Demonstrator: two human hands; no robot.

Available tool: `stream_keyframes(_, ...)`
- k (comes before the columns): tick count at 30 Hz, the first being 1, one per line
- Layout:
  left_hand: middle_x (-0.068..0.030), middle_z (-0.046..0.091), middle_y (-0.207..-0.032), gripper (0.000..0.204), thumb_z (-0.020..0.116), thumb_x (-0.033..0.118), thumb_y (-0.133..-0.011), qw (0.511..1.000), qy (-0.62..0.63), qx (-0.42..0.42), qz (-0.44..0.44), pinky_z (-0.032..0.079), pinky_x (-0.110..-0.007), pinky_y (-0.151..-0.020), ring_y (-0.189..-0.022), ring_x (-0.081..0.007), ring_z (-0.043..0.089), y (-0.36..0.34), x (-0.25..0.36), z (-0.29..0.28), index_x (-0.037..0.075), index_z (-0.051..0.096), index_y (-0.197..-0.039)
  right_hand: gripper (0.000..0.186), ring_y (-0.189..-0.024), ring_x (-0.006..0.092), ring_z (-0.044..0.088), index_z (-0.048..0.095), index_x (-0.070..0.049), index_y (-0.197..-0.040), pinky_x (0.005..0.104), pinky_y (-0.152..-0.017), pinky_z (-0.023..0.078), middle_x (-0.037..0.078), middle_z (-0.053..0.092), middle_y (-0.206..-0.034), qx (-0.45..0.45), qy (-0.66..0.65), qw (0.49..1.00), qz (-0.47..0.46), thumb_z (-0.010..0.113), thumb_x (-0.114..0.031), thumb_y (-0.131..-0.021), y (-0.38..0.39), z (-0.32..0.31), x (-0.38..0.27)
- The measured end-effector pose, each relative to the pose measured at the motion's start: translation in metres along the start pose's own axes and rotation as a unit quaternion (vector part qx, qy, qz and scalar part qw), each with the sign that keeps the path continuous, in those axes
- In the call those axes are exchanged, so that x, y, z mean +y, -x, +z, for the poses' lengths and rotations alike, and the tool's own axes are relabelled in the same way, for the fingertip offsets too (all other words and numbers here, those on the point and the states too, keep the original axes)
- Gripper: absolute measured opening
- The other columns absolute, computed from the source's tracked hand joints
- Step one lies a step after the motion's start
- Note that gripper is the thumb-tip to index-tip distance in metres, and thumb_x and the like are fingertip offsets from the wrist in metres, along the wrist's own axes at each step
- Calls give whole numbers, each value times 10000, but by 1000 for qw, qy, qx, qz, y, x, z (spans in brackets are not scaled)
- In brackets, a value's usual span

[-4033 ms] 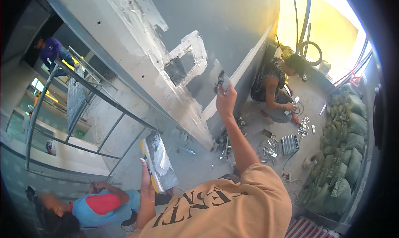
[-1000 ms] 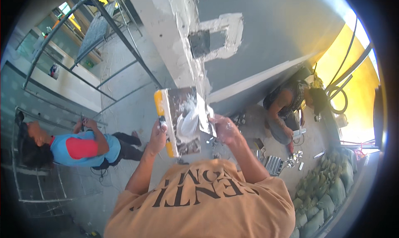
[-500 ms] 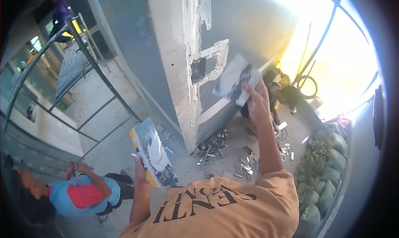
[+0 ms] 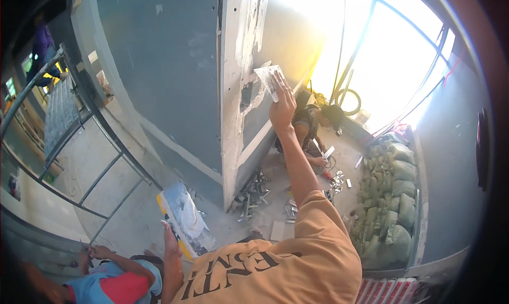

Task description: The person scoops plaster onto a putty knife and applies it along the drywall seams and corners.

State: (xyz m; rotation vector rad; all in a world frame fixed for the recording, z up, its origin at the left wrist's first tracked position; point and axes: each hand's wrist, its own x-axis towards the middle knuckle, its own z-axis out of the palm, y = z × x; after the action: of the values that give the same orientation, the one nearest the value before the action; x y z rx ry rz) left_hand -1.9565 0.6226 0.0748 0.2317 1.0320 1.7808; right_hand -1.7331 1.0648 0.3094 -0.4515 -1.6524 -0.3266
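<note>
My right hand (image 4: 282,107) is closed on a flat, wide putty knife (image 4: 266,77), its fingers stretched along the blade. The putty knife lies against or very close to the wall corner, just beside a square cut-out (image 4: 246,98) edged with white filler. Low on the left, my left hand (image 4: 170,243) grips a long, yellow-edged plastering trowel (image 4: 172,193). A mound of white filler (image 4: 192,218) sits on its face. White filler also runs in a rough strip (image 4: 249,33) up the corner above the cut-out.
Left stands a metal scaffold frame (image 4: 117,155). A co-worker in a blue and red shirt (image 4: 124,285) is below it; another person crouches (image 4: 305,126) beyond my right arm. Metal offcuts (image 4: 253,195) litter the floor. Green sacks (image 4: 400,208) are piled at right.
My right hand has swung left with the putty knife, from out in front of the wall to the cut-out. The view has turned right. My left hand still holds the loaded trowel.
</note>
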Motion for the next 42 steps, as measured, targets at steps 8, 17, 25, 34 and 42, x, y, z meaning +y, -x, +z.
stream_keyframes(8, -125, 513, -1435, 804, 316, 678, -993, 999, 38, -12, 24, 449, -445, -1076, -1263, -286, 548, 11, 3, 19, 60, 340, -1507, 680, -1351, 349, 499, 644, -14, -1267, 529, -1165, 350, 193, 600, -1359, 59, -58, 995, 51, 433, 243, -674, 22, 43, -12)
stream_keyframes(17, -110, 477, -1471, 825, 296, 699, -986, 1000, 15, -2, 16, 392, -433, -1124, -1318, -277, 493, -2, 29, 20, 72, 324, -1523, 594, -1345, 315, 515, 678, -58, -1232, 536, -1182, 311, 157, 629, -1333, 43, -58, 996, 46, 455, 220, -756, 19, 17, -23)
stream_keyframes(25, -112, 516, -1423, 791, 352, 660, -995, 997, 3, -45, 55, 425, -437, -1091, -1262, -274, 537, -1, 48, 8, 40, 351, -1487, 203, -708, 294, 664, 655, 25, -1062, 384, -672, 518, 174, 701, -890, -39, -17, 935, 353, 629, -1, -862, -54, -54, -11)
stream_keyframes(34, -100, 479, -1470, 839, 373, 697, -968, 998, 18, -56, 33, 396, -439, -1114, -1305, -273, 500, 14, 50, -33, 64, 333, -1516, 230, -1010, 348, 660, 513, 126, -1120, 475, -968, 589, 228, 598, -1115, -184, -508, 613, 576, 528, 30, -912, -102, -45, 17)
stream_keyframes(42, -124, 475, -1461, 809, 356, 670, -989, 996, 59, -60, 26, 403, -457, -1109, -1298, -298, 505, 24, 54, -52, 47, 323, -1504, 260, -1126, 383, 621, 469, 135, -1169, 496, -992, 578, 256, 561, -1232, -222, -497, 599, 587, 495, 41, -928, -118, -42, -23)
